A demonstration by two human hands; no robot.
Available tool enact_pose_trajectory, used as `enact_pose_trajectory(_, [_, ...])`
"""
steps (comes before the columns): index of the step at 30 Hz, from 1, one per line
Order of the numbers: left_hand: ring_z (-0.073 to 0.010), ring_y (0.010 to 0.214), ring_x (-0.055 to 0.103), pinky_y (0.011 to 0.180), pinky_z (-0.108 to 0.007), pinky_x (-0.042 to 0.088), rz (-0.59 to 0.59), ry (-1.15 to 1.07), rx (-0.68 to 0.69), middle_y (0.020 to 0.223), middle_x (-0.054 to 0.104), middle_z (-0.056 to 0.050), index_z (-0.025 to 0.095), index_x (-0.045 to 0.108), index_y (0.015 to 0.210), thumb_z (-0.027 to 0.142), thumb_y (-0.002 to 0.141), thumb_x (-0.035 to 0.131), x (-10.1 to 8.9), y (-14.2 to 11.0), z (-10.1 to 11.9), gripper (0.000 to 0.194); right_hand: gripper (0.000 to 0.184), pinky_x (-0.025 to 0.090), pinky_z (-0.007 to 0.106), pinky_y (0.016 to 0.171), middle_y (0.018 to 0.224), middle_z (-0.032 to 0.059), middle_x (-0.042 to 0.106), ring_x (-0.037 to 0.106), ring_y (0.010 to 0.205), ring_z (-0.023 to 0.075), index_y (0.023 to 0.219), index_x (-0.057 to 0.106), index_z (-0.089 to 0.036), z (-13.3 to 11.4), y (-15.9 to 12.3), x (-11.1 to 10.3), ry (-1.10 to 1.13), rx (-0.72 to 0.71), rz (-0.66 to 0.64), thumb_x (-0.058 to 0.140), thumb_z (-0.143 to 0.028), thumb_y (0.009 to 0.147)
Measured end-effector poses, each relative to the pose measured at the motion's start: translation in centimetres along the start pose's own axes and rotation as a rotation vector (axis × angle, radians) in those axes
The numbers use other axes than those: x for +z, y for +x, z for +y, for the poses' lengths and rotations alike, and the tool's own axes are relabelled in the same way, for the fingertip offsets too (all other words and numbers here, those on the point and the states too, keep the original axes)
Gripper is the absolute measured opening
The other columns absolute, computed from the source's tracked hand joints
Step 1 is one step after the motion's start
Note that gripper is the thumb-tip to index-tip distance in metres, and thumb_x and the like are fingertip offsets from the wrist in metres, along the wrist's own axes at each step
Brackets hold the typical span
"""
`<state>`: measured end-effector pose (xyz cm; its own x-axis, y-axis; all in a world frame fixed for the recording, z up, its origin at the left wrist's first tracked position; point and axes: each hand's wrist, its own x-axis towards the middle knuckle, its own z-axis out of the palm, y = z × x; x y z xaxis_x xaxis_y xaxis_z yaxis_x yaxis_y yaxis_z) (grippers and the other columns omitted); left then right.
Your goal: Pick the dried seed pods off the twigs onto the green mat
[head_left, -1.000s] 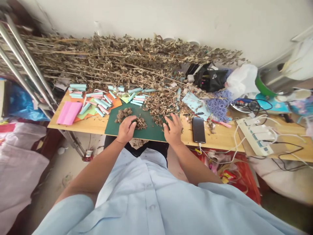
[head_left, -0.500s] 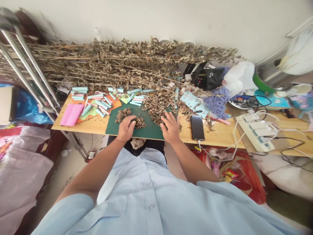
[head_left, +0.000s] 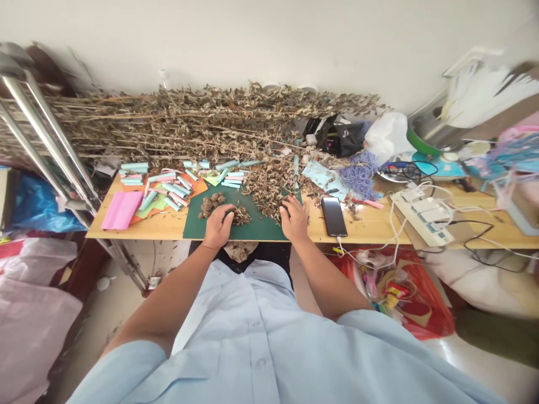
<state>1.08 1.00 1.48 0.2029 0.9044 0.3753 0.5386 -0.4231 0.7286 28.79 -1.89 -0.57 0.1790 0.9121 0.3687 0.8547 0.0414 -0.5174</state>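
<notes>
Dried leaf clumps (head_left: 210, 205) brown, crumbly, on green cutting mat (head_left: 261, 225). Left hand (head_left: 218, 227) curled against them, grip unclear; right hand (head_left: 295, 220) open on loose leaves (head_left: 267, 193).

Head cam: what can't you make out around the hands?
Head view only:
- Left hand: its fingers hide whether it holds anything on the green cutting mat.
- Right hand: its fingers hide whether it grips the crumbled dried leaves.
- Pale blue paper rolls: too small to see inside.
</notes>
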Motion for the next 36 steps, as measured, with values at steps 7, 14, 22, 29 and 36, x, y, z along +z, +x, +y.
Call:
enact_pose_trajectory(7, [-0.0231,0.116,0.064,0.106,-0.041,0.049,-0.003,-0.037,-0.009,0.120,0.069,-0.011,0.019,0.066,0.118,0.043,0.101,0.042,-0.2,0.0,0.0,0.038,0.040,0.012,0.066,0.120,0.155,0.0154,0.044,0.034,0.147,0.0335,0.129,0.064,-0.020,1.3,2.9,-0.1,-0.119,0.152,-0.098,0.045,-0.037,0.098])
enact_pose_trajectory(14, [-0.0228,0.110,0.065,0.102,-0.041,0.051,0.004,-0.088,0.005,0.115,0.071,-0.010,0.019,0.067,0.115,0.041,0.101,0.044,-0.3,-0.1,-0.4,0.035,0.030,0.009,0.062,0.123,0.130,0.0076,0.068,0.057,0.128,0.0258,0.117,0.071,-0.024,1.8,4.3,-1.0,-0.080,0.043,-0.218,0.048,-0.025,0.097])
enact_pose_trajectory(22, [-0.0242,0.108,0.066,0.101,-0.042,0.052,0.017,-0.095,0.024,0.112,0.071,-0.011,0.018,0.068,0.112,0.040,0.100,0.045,-0.1,0.0,-1.1,0.034,0.047,0.030,0.055,0.119,0.158,0.0141,0.041,0.038,0.146,0.0315,0.141,0.056,-0.019,3.0,6.0,-1.1,-0.143,0.111,-0.189,0.048,-0.038,0.098])
enact_pose_trajectory(29, [-0.0245,0.106,0.066,0.100,-0.042,0.052,0.043,-0.115,0.028,0.110,0.071,-0.012,0.017,0.069,0.110,0.041,0.100,0.047,-0.2,0.0,-1.5,0.034,0.042,0.015,0.061,0.122,0.149,0.0107,0.054,0.037,0.146,0.0305,0.128,0.066,-0.020,1.6,6.0,-0.4,-0.214,-0.004,-0.261,0.038,-0.039,0.103])
enact_pose_trajectory(36, [-0.0237,0.107,0.066,0.100,-0.042,0.052,0.053,-0.163,-0.002,0.111,0.071,-0.011,0.018,0.069,0.110,0.040,0.100,0.046,-0.2,-0.1,-1.5,0.033,0.049,0.037,0.049,0.114,0.152,0.0163,0.046,0.046,0.137,0.0292,0.144,0.052,-0.016,3.6,8.5,-1.0,-0.248,0.154,-0.030,0.043,-0.025,0.097])
